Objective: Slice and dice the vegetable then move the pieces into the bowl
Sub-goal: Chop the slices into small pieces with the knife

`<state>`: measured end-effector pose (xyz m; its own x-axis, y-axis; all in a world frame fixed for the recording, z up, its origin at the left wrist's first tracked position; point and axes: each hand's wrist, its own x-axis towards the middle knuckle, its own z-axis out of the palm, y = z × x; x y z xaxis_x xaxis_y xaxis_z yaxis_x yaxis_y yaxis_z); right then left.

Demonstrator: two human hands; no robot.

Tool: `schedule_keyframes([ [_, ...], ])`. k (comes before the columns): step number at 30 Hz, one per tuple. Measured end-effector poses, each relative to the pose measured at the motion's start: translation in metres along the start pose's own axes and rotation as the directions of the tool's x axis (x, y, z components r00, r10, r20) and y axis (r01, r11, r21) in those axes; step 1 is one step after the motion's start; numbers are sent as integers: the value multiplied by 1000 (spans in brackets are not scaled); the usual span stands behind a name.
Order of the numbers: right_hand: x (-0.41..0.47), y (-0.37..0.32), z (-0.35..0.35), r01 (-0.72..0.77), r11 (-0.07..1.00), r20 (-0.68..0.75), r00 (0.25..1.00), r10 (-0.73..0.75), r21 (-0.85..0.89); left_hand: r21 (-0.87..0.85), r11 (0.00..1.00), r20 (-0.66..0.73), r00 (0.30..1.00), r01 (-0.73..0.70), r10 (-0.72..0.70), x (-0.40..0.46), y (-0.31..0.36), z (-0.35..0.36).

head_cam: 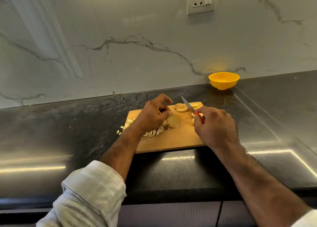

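A pale yellow cut potato chunk (174,121) sits mid-board, small diced pieces (151,133) heaped at its 8 o'clock. Round slices (181,108) lie at its 1 o'clock. The empty round yellow plastic bowl (223,80) stands farther at 1 o'clock.

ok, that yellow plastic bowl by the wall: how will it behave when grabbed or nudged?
The round yellow plastic bowl looks thin-walled and empty, so probably light. It stands on a small foot on the glossy dark countertop, so a nudge likely slides or tips it. It looks rigid, unlikely to break.

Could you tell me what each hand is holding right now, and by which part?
The right hand grips the knife by its red handle. The left hand holds the potato chunk at its top edge with its fingers.
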<state>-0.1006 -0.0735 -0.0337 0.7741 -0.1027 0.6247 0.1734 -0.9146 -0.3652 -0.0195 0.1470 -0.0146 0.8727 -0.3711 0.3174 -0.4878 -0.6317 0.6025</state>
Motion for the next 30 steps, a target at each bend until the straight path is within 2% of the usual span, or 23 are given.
schedule_keyframes([
  [2,-1,-3,0,18,1000,37,999,-19,15,30,999,72,997,31,-33,2,-3,4],
  [4,0,-5,0,24,1000,72,997,-25,10,17,1000,79,997,14,-15,4,-4,10],
  [7,-1,-4,1,10,1000,106,994,-10,0,40,999,45,999,-23,22,8,-1,10],
  [10,-1,-6,2,1,1000,122,993,2,-25,171,984,-13,999,-45,48,13,-8,3],
  [12,-2,-8,-1,-21,1000,143,989,24,-24,157,987,-23,999,-33,38,15,-12,-2],
  [17,-20,-22,-6,-54,998,123,991,58,-34,53,998,32,999,-23,22,17,-14,-12],
  [19,-40,-31,-9,-36,999,117,992,38,-16,74,997,94,995,-22,15,17,-14,-14],
  [24,-54,-34,-9,-46,987,153,986,69,-153,227,973,276,961,-29,-36,6,-1,-9],
  [30,-48,-39,-7,-75,981,207,972,112,-178,225,973,286,958,-50,-17,5,1,-1],
])
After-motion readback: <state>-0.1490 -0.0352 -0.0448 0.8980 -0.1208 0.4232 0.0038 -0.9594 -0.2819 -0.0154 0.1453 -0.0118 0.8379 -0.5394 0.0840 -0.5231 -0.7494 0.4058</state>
